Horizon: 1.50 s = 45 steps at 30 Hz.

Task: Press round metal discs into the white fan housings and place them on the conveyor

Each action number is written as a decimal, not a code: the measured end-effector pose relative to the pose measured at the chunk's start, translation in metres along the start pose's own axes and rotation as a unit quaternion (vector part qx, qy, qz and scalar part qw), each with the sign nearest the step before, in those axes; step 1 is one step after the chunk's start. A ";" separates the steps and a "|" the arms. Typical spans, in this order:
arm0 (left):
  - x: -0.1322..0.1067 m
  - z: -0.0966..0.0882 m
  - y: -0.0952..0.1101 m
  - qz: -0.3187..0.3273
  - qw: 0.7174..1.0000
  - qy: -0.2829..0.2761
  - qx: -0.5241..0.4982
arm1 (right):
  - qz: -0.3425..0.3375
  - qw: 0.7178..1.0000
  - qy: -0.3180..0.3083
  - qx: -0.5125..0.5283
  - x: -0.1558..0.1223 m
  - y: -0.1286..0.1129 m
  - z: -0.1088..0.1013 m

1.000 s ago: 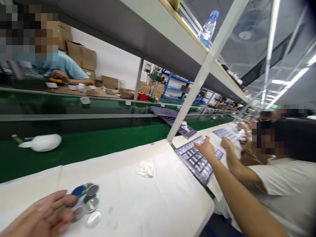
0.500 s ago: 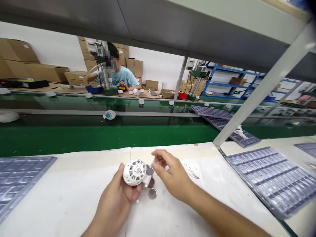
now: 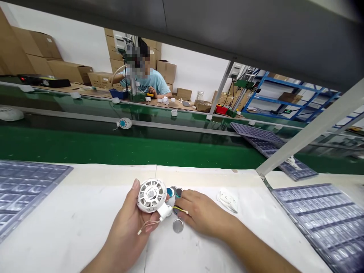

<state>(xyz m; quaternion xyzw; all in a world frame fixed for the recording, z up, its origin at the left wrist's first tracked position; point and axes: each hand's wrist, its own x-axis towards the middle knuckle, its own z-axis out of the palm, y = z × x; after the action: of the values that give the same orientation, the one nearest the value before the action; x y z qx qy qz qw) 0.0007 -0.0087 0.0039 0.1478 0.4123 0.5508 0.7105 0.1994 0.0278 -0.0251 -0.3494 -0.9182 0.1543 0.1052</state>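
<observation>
A white round fan housing (image 3: 151, 195) with a spoked grille, a short neck and thin wires ending in small connectors sits in my left hand (image 3: 129, 220), whose fingers and thumb are closed around it. To its right, several small round discs lie close together on the white tabletop, some silver and some teal-sided. My right hand (image 3: 199, 212) is down among them, fingers bent and thumb below, around a dark round disc (image 3: 176, 210) that is partly hidden. One silver disc (image 3: 178, 226) lies apart, just below the fingertips. A yellow wire with a white connector crosses in front of my right fingers.
Clear plastic trays (image 3: 321, 220) lie at the right, and another tray (image 3: 28, 189) at the left. White parts (image 3: 227, 200) rest beyond my right hand. A green conveyor (image 3: 85, 148) runs behind the table. A slanted post (image 3: 309, 129) supports the overhead shelf. A co-worker (image 3: 155, 81) sits opposite.
My right hand has come down onto the discs and its fingers have closed in. The fan housing has turned in my left hand, bringing its wires into view. The camera view has shifted and tilted.
</observation>
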 end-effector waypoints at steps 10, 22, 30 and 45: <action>-0.006 0.002 -0.006 0.020 0.994 -0.002 0.106 | 0.089 0.978 0.132 0.135 -0.006 0.003 -0.010; -0.013 0.009 -0.015 0.073 0.955 -0.040 0.286 | -0.001 0.930 0.252 0.268 -0.013 -0.052 -0.021; -0.018 0.013 -0.014 0.076 0.947 -0.043 0.309 | 0.025 0.934 0.268 0.234 -0.011 -0.051 -0.017; -0.036 0.002 -0.023 -0.013 0.975 -0.145 0.167 | 0.077 0.691 0.051 0.717 -0.012 -0.066 -0.006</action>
<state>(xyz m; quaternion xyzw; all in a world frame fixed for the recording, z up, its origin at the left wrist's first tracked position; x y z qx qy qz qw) 0.0151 -0.0489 0.0051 0.3373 0.3932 0.4373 0.7351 0.1693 -0.0257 0.0034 -0.2441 -0.4911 0.7554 0.3587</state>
